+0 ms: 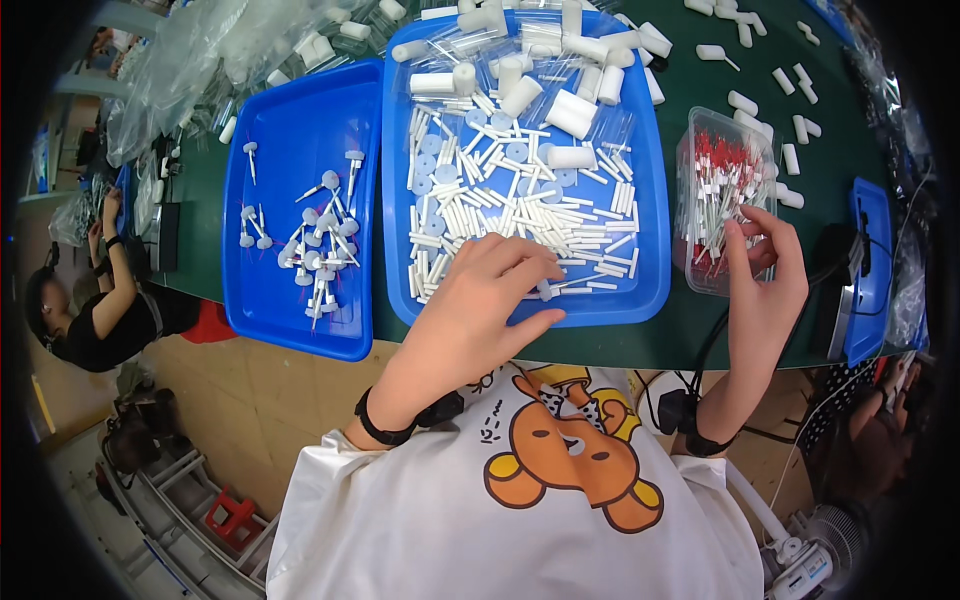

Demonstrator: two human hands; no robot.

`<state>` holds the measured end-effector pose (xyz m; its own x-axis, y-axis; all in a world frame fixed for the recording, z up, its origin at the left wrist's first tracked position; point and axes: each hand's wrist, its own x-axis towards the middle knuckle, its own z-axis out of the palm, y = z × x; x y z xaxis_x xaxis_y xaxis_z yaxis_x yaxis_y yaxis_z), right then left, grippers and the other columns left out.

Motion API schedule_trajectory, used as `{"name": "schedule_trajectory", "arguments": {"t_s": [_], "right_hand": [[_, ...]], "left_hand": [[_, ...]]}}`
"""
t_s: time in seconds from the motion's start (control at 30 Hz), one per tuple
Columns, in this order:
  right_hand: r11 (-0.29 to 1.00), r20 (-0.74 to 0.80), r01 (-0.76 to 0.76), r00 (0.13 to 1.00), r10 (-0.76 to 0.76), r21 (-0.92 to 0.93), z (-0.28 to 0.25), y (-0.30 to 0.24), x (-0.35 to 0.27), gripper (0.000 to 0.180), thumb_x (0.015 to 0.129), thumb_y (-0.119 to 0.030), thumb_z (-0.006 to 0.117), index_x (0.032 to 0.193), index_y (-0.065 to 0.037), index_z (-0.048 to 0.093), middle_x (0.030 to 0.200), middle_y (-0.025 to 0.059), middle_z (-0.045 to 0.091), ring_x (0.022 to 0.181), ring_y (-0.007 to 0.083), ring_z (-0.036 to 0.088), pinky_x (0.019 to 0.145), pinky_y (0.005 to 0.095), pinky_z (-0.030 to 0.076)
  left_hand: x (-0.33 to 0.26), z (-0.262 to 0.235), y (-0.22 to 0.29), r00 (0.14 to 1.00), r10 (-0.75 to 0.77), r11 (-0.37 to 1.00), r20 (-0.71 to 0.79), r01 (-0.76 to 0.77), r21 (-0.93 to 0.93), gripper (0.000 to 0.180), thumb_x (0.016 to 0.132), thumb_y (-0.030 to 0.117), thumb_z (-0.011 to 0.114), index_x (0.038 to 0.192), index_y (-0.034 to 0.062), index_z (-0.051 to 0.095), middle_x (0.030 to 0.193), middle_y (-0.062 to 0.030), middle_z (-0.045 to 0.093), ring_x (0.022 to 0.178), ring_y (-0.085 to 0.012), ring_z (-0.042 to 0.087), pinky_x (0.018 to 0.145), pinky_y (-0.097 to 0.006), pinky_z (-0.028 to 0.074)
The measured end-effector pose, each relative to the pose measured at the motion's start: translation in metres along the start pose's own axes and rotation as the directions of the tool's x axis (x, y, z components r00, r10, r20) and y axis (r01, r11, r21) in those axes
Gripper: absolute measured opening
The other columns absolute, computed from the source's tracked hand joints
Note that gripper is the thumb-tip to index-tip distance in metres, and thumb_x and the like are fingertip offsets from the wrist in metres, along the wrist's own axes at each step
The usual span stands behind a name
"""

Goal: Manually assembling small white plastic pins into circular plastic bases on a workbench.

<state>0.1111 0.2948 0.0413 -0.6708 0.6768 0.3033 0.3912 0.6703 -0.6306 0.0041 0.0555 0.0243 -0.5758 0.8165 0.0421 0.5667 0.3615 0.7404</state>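
My left hand (490, 300) reaches over the front rim of the large blue tray (657, 250). Its fingers curve down among short white tubes (490, 212), with the thumb apart from them. Between thumb and fingers a pale blue disc (545, 290) shows, apparently lying in the tray. At the right, my right hand (770, 262) is over a clear plastic box (697, 285) of thin white pieces with red wires (722, 165). Thumb and index fingertips come together at these pieces; what is between them is too small to make out.
A smaller blue tray (285, 110) on the left holds disc-topped white stems (318, 250) with fine wires. White foam-like cylinders (572, 112) and clear tubes crowd the large tray's back. More cylinders lie on the green table (690, 85). A co-worker (110, 300) is at the far left.
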Motion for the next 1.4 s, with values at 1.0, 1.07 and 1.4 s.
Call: {"name": "schedule_trajectory", "arguments": {"t_s": [1.0,1.07,1.4], "right_hand": [[0.895,0.134,-0.080,0.991,0.023,0.438,0.004,-0.022,-0.013,0.011,0.092,-0.004,0.063,0.102,0.001,0.064,0.097,0.0085,0.070,0.083,0.0116,0.062,0.073,0.0236,0.049],[0.886,0.123,-0.056,0.992,-0.002,0.461,0.003,-0.021,-0.016,0.012,0.092,-0.003,0.062,0.103,0.002,0.064,0.096,0.0094,0.070,0.086,0.0131,0.064,0.076,0.0243,0.049],[0.906,0.164,0.120,0.966,-0.202,0.407,0.007,-0.017,-0.024,0.014,0.086,0.003,0.066,0.100,0.004,0.066,0.090,0.0104,0.068,0.081,0.0179,0.062,0.074,0.0271,0.047]], "left_hand": [[0.047,0.035,-0.032,0.906,0.010,0.878,-0.424,0.195,0.438,0.035,0.085,0.012,0.069,0.119,0.0096,0.061,0.125,-0.0098,0.055,0.114,-0.0303,0.050,0.096,-0.045,0.033],[0.046,0.034,-0.038,0.892,-0.016,0.909,-0.451,0.200,0.364,0.033,0.083,0.010,0.070,0.116,0.0097,0.062,0.116,-0.0081,0.059,0.109,-0.0270,0.053,0.094,-0.043,0.034],[0.041,0.024,-0.036,0.853,-0.084,0.912,-0.515,0.273,0.305,0.020,0.080,0.004,0.071,0.099,0.0074,0.064,0.094,-0.0062,0.059,0.092,-0.0225,0.060,0.089,-0.038,0.035]]}}
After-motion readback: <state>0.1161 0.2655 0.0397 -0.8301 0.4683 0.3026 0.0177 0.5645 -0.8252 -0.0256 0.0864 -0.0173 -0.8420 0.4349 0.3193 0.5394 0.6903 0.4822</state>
